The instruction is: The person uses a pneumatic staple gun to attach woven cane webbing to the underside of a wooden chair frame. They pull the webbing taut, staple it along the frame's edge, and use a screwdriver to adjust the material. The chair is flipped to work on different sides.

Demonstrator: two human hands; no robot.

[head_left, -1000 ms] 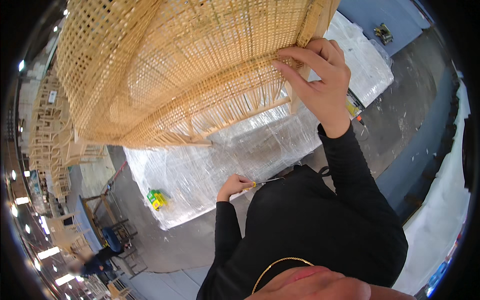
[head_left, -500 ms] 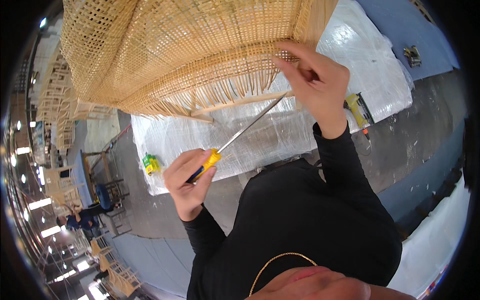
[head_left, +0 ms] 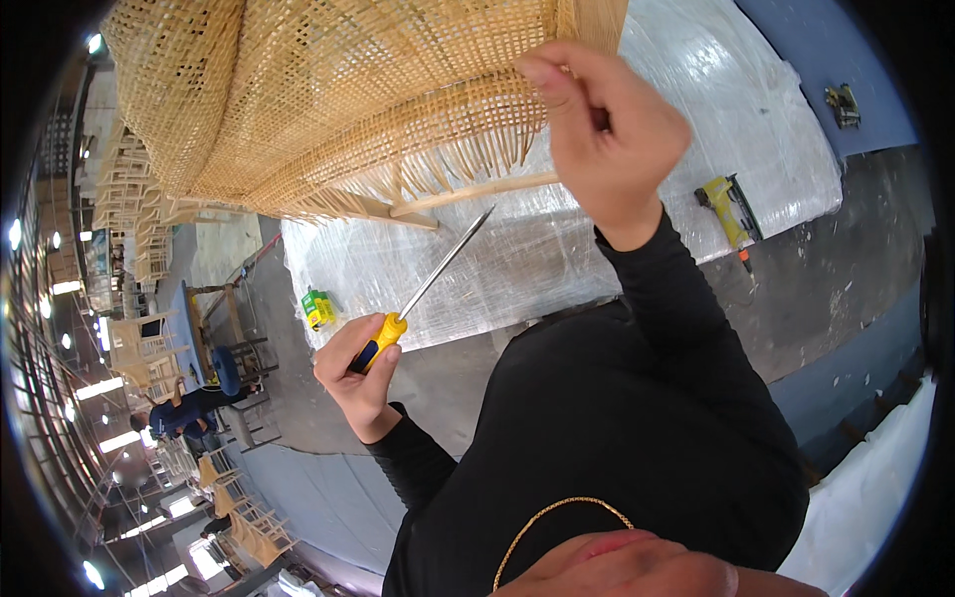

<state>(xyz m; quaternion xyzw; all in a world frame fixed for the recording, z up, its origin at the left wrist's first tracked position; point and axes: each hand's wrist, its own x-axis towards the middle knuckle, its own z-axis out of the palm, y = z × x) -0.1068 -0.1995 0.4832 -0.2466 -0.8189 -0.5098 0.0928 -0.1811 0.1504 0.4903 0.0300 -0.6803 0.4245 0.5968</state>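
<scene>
My left hand (head_left: 350, 386) is closed around the yellow and dark blue handle of a screwdriver (head_left: 381, 341). Its metal shaft slants up and right, with the tip short of the wooden rail (head_left: 487, 191) and touching nothing. In front of me stands a piece of furniture covered in woven cane webbing (head_left: 358, 75), with loose strand ends hanging in a fringe along its lower edge. My right hand (head_left: 625, 144) is raised at the right end of the webbing, thumb and forefinger pressed together. Whatever is between those fingertips is too small to make out.
The furniture rests on a surface wrapped in clear plastic (head_left: 557, 249). A yellow-green staple gun (head_left: 731, 211) lies to the right, a green and yellow box (head_left: 318, 308) near the left corner. A metal tool (head_left: 844, 106) sits on blue cloth. Far left are another person (head_left: 179, 413) and chair frames (head_left: 144, 353).
My left hand has drawn the screwdriver down and left, away from the fringe. The right hand's thumb and forefinger, apart before, have come together. The furniture appears shifted up and left in view.
</scene>
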